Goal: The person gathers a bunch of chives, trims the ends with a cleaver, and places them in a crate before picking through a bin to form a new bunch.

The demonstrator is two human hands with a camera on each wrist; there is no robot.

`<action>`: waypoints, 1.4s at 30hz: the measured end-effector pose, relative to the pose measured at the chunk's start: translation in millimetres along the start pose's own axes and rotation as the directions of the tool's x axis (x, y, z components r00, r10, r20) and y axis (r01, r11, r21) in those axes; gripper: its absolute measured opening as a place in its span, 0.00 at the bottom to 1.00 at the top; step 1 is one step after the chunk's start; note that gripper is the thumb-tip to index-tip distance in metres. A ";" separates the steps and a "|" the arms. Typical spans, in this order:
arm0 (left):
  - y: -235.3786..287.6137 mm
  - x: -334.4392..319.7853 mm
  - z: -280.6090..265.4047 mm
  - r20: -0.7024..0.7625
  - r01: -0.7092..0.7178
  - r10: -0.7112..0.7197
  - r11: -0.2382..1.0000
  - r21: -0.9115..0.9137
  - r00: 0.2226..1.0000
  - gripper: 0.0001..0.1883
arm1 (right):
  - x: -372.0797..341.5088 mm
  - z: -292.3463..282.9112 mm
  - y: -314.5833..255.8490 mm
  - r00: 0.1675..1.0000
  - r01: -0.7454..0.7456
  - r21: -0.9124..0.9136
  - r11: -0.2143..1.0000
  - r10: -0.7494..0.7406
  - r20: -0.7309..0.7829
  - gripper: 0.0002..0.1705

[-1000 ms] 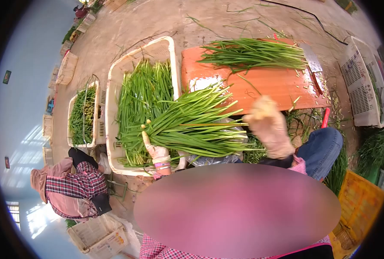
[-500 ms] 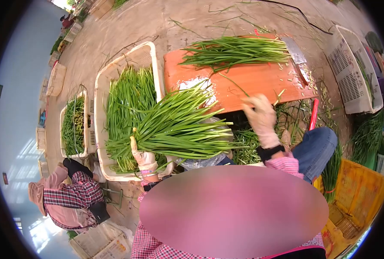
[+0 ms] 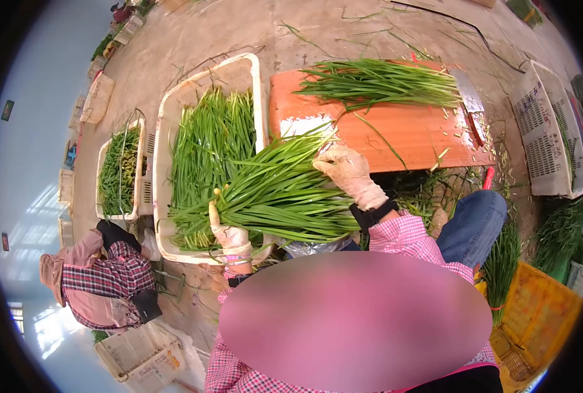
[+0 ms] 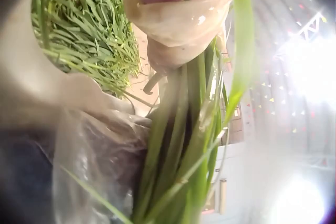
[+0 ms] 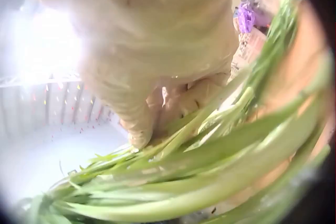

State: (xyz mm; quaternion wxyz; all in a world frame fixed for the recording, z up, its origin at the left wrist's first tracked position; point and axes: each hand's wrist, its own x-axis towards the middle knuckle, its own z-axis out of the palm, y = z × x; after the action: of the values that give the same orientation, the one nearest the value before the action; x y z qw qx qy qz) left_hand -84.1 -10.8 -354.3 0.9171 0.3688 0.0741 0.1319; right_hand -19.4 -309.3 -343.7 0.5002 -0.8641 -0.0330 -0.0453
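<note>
My gloved left hand grips a thick, fanned-out bunch of garlic chives, thumb raised along its near side. In the left wrist view the long green leaves run out from under that hand. At the bunch's right part, my gloved right hand has its thumb and fingers pinched on some stalks. The right wrist view has its fingertips down among pale stems. Under the bunch's left end stands a white crate filled with more garlic chives.
An orange board bears a pile of garlic chives, a cleaver and trimmings. A smaller white crate and a seated person are at left. Clear plastic lies below the bunch. A yellow crate stands at lower right.
From the right, near the board's front edge, my right hand has moved left onto the bunch and pinches stalks there. My left hand keeps its grip. The head view has shifted slightly.
</note>
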 end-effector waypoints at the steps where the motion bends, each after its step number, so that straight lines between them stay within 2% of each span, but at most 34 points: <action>1: -2.1 -0.8 4.8 -0.030 -0.037 0.038 0.999 0.026 0.999 0.22 | -8.2 -10.2 -6.2 0.997 -0.068 0.055 0.996 0.066 0.025 0.12; 2: 7.9 -5.2 17.9 0.035 0.092 -0.087 0.980 -0.175 0.996 0.21 | -15.8 -23.7 -19.1 0.995 -0.091 0.033 0.995 0.089 0.050 0.11; 3: 9.7 -14.2 28.9 -0.049 -0.012 0.009 0.999 -0.049 0.999 0.22 | -23.8 -33.6 -27.5 0.999 -0.036 0.049 0.998 0.036 0.010 0.10; 5: 25.5 -36.9 50.3 0.121 0.007 0.005 0.995 -0.099 0.993 0.19 | -40.1 -50.4 -37.4 0.996 0.067 0.075 0.995 -0.063 -0.056 0.08; 7: 35.2 -54.9 74.3 0.167 0.050 -0.019 0.982 -0.180 0.986 0.21 | -43.3 -55.2 -35.2 1.000 0.011 0.176 0.984 -0.013 0.006 0.06; 9: 39.8 -58.3 60.6 -0.003 0.062 -0.064 0.982 -0.178 0.998 0.23 | -42.9 -46.3 -22.4 0.995 -0.089 0.308 0.947 0.072 0.064 0.06; 10: 39.2 -58.7 42.3 -0.029 0.092 -0.098 0.980 -0.177 0.995 0.25 | -42.9 -45.3 -20.7 0.988 -0.139 0.396 0.908 0.102 0.114 0.09; 11: 36.5 -57.7 16.5 -0.052 0.117 -0.128 0.978 -0.175 0.990 0.26 | -43.8 -44.5 -21.2 0.974 -0.213 0.553 0.805 0.128 0.188 0.09; 12: 36.1 -58.7 6.4 -0.072 0.144 -0.159 0.974 -0.176 0.985 0.27 | -46.1 -45.8 -22.0 0.955 -0.287 0.683 0.671 0.140 0.263 0.10; 13: 35.1 -63.8 -3.3 -0.102 0.136 -0.140 0.990 -0.041 0.985 0.28 | -48.8 -50.9 -21.4 0.931 -0.360 0.779 0.514 0.142 0.337 0.10; 15: 28.2 -71.1 -8.0 -0.148 0.134 -0.103 0.966 0.220 0.984 0.29 | -54.2 -81.5 -21.0 0.916 -0.308 0.643 0.701 0.037 0.399 0.11; 16: 30.2 -66.8 -23.8 0.015 0.228 -0.229 0.961 -0.157 0.973 0.28 | -59.4 -92.4 -5.8 0.925 -0.262 0.672 0.692 -0.019 0.379 0.12; 17: 29.0 -65.1 -30.3 -0.011 0.202 -0.205 0.971 -0.127 0.979 0.28 | -65.7 -102.0 14.2 0.930 -0.215 0.702 0.679 -0.076 0.359 0.13; 19: 27.4 -60.4 -37.3 -0.055 0.150 -0.153 0.987 -0.066 0.987 0.27 | -82.2 -108.0 64.0 0.943 -0.196 0.885 0.422 -0.166 0.288 0.16; 20: 26.5 -57.0 -39.6 -0.035 0.126 -0.126 0.992 0.009 0.991 0.27 | -96.5 -107.7 95.4 0.935 -0.323 0.876 0.357 -0.023 0.354 0.17; 21: 25.0 -53.7 -40.9 -0.014 0.101 -0.100 0.991 0.082 0.995 0.27 | -99.5 -115.2 82.7 0.810 -0.582 0.554 0.595 0.370 0.454 0.17; 22: 24.4 -50.9 -42.5 0.008 0.069 -0.071 0.986 0.153 0.997 0.26 | -105.8 -112.9 93.5 0.867 -0.470 0.333 0.817 0.357 0.348 0.16; 23: 28.4 -48.0 -41.3 0.014 0.055 -0.059 0.976 0.209 0.998 0.26 | -115.4 -102.5 115.9 0.918 -0.333 0.066 0.941 0.307 0.253 0.16; 24: 34.2 -42.2 -38.1 0.026 0.040 -0.049 0.963 0.266 0.998 0.26 | -122.9 -90.5 139.0 0.958 -0.186 -0.220 0.958 0.226 0.174 0.16; 25: 32.1 -39.8 -37.1 0.028 0.026 -0.036 0.950 0.311 0.999 0.26 | -123.5 -89.9 152.8 0.984 -0.038 -0.505 0.862 0.121 0.132 0.17; 26: 33.0 -45.1 -41.7 -0.005 0.047 -0.048 0.954 0.297 0.999 0.25 | -97.5 -93.3 92.9 0.737 -0.676 0.129 0.726 0.665 0.122 0.12; 27: 35.0 -46.4 -46.9 -0.027 0.070 -0.065 0.956 0.286 0.998 0.24 | -91.5 -75.4 72.2 0.932 -0.239 -0.056 0.969 0.213 -0.293 0.10; 28: 35.4 -41.9 -51.4 -0.039 0.082 -0.074 0.959 0.271 0.996 0.24 | -75.4 -77.2 40.0 0.967 -0.118 -0.038 0.992 0.106 -0.232 0.09; 29: 35.1 -38.3 -57.1 -0.090 0.109 -0.089 0.962 0.249 0.992 0.24 | -62.3 -66.6 50.1 0.993 0.105 -0.141 0.984 -0.112 -0.042 0.13; 30: 34.8 -34.7 -62.9 -0.141 0.134 -0.104 0.965 0.225 0.985 0.25 | -49.8 -56.2 61.0 0.937 0.335 -0.196 0.921 -0.305 0.168 0.16; 31: 34.6 -31.3 -68.7 -0.191 0.156 -0.118 0.968 0.199 0.974 0.25 | -36.5 -49.6 54.0 0.844 -0.266 0.173 0.948 0.142 0.517 0.22; 33: 31.8 -30.5 -64.2 -0.242 0.165 -0.115 0.966 0.197 0.963 0.23 | -25.7 -38.2 40.4 0.667 -0.557 0.152 0.816 0.331 0.668 0.23; 36: 30.5 -33.6 -56.4 -0.272 0.129 -0.074 0.973 0.190 0.959 0.21 | -28.1 -20.5 28.7 0.723 -0.542 0.546 0.638 0.023 0.691 0.22; 38: 23.0 -34.1 -66.2 -0.208 0.106 -0.028 0.921 0.375 0.978 0.21 | -32.1 -15.2 34.7 0.748 -0.553 0.622 0.554 0.002 0.663 0.22; 39: 27.4 -29.3 -71.1 -0.171 0.155 -0.110 0.948 0.279 0.979 0.21 | -34.1 -9.5 40.3 0.763 -0.555 0.661 0.505 -0.008 0.647 0.22; 40: 31.7 -24.5 -76.3 -0.133 0.214 -0.191 0.959 0.185 0.973 0.21 | -37.1 -4.6 53.6 0.719 -0.530 0.606 0.593 -0.064 0.692 0.21; 41: 31.2 -23.1 -83.6 -0.094 0.143 -0.121 0.949 0.280 0.988 0.21 | -39.6 -16.9 42.1 0.670 -0.586 0.535 0.608 -0.007 0.742 0.19; 42: 26.5 -23.0 -91.3 -0.050 0.068 -0.054 0.928 0.366 0.997 0.21 | -40.8 -15.0 46.8 0.695 -0.593 0.551 0.587 0.027 0.719 0.18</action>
State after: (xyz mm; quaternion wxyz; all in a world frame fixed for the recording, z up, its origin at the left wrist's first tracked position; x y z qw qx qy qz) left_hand -132.3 60.7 -400.5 0.8339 0.5288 0.1266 0.0943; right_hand -55.8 -346.0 -381.1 0.7658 -0.5257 -0.0544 0.3664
